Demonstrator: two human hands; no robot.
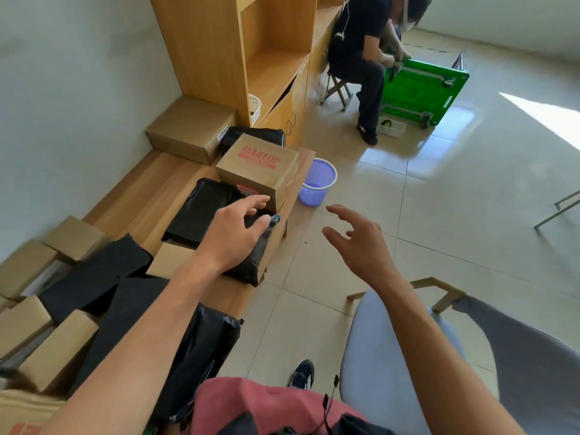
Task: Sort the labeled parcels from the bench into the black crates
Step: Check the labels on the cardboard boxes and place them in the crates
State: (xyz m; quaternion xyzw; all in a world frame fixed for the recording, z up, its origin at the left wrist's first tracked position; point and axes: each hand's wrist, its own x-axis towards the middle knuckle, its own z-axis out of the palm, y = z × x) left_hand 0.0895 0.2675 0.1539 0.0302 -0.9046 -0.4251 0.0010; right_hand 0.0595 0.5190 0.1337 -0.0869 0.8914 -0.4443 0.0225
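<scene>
A low wooden bench (pixel 147 196) runs along the left wall, piled with black plastic parcels and brown cardboard boxes. My left hand (pixel 235 230) hovers with fingers spread over a black plastic parcel (pixel 201 211) lying at the bench's front edge. Just beyond it stands a brown box printed MAKEUP (pixel 257 166). My right hand (pixel 361 240) is open in the air over the floor, to the right of the bench, holding nothing. More black parcels (pixel 103 271) and small brown boxes (pixel 75 237) crowd the near end of the bench. No black crate is in view.
A purple mesh bin (pixel 317 182) stands on the floor by the bench. A grey chair (pixel 470 365) is at the lower right. A wooden shelf unit (pixel 251 58) rises behind the bench. Farther back a seated person (pixel 361 58) handles a green cart (pixel 420 89).
</scene>
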